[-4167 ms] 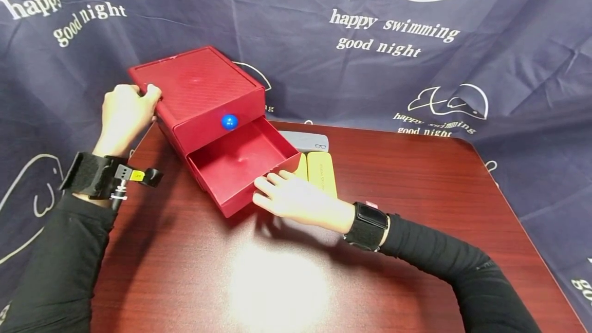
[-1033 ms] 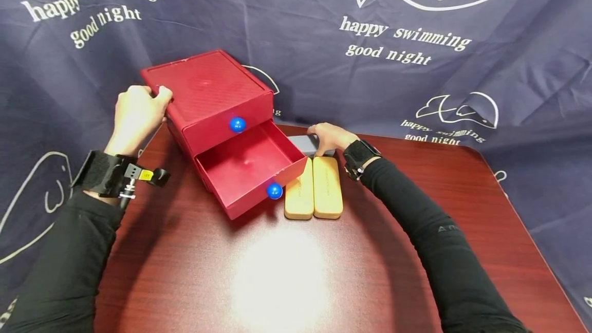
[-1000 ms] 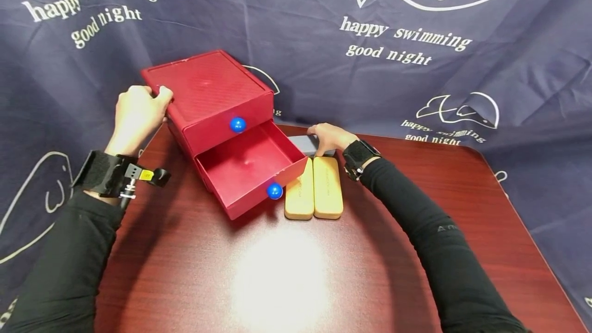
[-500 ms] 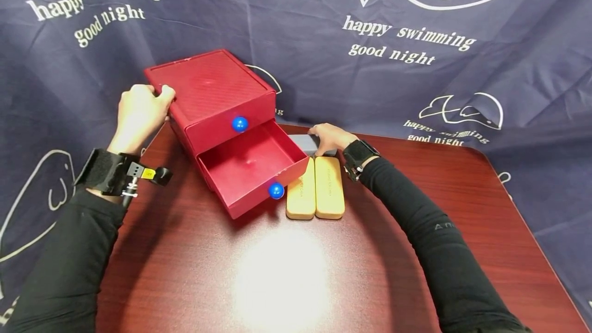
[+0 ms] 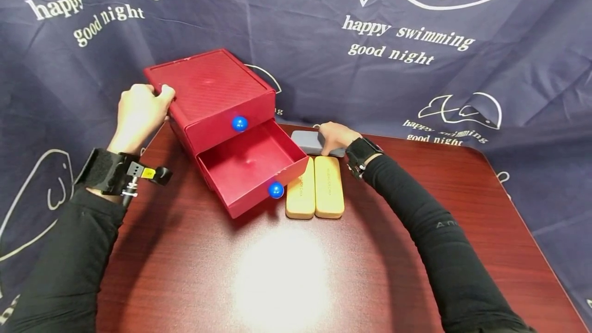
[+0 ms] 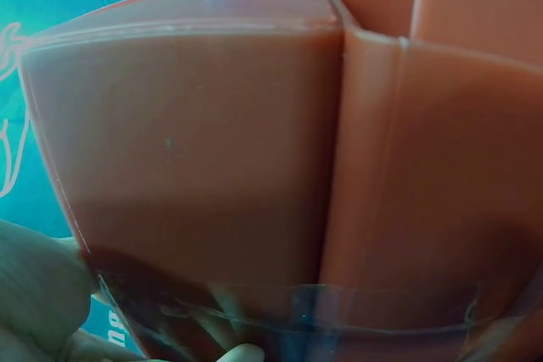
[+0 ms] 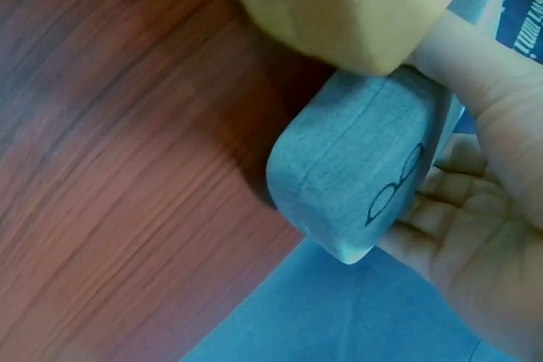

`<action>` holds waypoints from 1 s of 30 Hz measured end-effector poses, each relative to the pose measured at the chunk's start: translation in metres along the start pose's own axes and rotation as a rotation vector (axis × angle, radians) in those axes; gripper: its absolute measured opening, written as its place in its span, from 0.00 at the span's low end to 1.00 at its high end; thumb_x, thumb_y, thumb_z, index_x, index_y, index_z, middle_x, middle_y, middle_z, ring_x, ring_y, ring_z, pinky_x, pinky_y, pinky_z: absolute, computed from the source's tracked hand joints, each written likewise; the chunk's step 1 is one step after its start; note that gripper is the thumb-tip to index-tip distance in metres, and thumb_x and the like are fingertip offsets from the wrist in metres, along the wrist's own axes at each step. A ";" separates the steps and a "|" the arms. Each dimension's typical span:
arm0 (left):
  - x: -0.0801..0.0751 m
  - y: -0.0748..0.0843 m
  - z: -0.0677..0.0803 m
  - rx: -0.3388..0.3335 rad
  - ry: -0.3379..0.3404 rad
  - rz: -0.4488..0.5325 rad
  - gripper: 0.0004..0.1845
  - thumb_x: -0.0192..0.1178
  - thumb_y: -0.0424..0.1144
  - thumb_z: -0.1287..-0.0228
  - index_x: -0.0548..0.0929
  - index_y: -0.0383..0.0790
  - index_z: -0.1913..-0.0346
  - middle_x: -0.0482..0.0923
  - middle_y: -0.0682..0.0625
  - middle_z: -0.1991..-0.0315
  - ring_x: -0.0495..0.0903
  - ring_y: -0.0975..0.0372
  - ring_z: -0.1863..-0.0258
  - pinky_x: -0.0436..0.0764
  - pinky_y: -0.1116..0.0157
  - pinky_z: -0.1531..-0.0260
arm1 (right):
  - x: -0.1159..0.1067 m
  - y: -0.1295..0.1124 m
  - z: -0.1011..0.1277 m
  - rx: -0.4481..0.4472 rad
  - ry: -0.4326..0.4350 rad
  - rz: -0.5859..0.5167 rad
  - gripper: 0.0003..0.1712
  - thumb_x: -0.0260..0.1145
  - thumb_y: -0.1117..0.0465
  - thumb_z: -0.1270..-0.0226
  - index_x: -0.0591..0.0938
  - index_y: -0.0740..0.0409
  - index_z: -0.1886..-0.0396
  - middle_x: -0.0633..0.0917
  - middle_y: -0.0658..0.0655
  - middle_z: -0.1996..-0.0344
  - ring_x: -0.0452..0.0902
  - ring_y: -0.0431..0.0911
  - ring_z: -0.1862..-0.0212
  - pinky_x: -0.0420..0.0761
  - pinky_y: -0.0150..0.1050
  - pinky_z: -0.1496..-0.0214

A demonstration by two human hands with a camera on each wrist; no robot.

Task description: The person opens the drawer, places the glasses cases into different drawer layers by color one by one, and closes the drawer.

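Makeshift recording station. A printed curtain [image 5: 300, 73] encloses the wood-grain surface [image 5: 379, 271] from nine to three o'clock. Wrist-worn cameras [image 5: 163, 175] are visible.

That red cabinet [image 5: 208, 84] stands at an angle, its upper drawer [image 5: 210, 135] closed, its lower drawer [image 5: 250, 198] pulled out, with a spectacles-marked grey case [image 5: 306, 140] lying just to its right.
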State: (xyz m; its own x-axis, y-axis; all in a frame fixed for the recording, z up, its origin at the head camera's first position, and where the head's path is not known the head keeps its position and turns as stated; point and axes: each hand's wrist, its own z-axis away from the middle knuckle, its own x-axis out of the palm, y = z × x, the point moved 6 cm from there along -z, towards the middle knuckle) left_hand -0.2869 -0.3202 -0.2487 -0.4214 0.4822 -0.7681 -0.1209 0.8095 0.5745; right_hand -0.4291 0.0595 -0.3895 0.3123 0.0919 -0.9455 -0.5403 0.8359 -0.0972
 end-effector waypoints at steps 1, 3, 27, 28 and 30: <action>0.000 0.000 0.000 0.000 0.001 -0.001 0.25 0.44 0.48 0.32 0.83 0.28 0.67 0.71 0.67 0.93 0.85 0.38 0.64 0.67 0.62 0.77 | 0.000 0.002 0.001 0.008 -0.006 0.002 0.23 0.76 0.58 0.53 0.79 0.63 0.59 0.79 0.55 0.64 0.72 0.48 0.62 0.75 0.43 0.55; 0.000 0.001 0.000 0.002 0.002 -0.004 0.25 0.45 0.48 0.33 0.83 0.28 0.67 0.73 0.64 0.92 0.85 0.37 0.64 0.67 0.62 0.77 | 0.001 0.005 0.002 0.019 -0.019 0.005 0.23 0.76 0.57 0.52 0.79 0.63 0.58 0.79 0.55 0.64 0.72 0.48 0.61 0.75 0.43 0.54; -0.001 0.001 0.003 0.019 0.018 -0.008 0.25 0.45 0.47 0.32 0.82 0.27 0.71 0.83 0.43 0.85 0.84 0.34 0.64 0.67 0.61 0.79 | -0.012 0.018 0.030 0.065 -0.139 0.013 0.39 0.75 0.51 0.46 0.74 0.67 0.38 0.82 0.62 0.48 0.76 0.51 0.50 0.76 0.46 0.45; -0.001 0.001 0.002 0.021 0.020 -0.009 0.25 0.45 0.47 0.33 0.81 0.27 0.72 0.83 0.42 0.84 0.84 0.34 0.64 0.66 0.61 0.79 | -0.012 0.020 0.031 0.073 -0.145 0.000 0.42 0.75 0.51 0.46 0.73 0.68 0.35 0.81 0.63 0.44 0.76 0.52 0.47 0.75 0.46 0.42; -0.001 0.002 0.002 0.024 0.022 -0.012 0.25 0.45 0.47 0.33 0.81 0.28 0.72 0.84 0.40 0.82 0.84 0.33 0.63 0.66 0.61 0.79 | -0.012 0.024 0.033 0.086 -0.149 -0.015 0.47 0.75 0.50 0.45 0.69 0.69 0.31 0.80 0.65 0.40 0.75 0.53 0.43 0.75 0.48 0.39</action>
State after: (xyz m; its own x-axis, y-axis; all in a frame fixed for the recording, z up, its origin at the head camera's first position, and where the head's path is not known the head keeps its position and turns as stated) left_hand -0.2845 -0.3187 -0.2475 -0.4393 0.4649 -0.7686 -0.1049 0.8232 0.5579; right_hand -0.4203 0.0959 -0.3699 0.4358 0.1535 -0.8869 -0.4683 0.8801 -0.0778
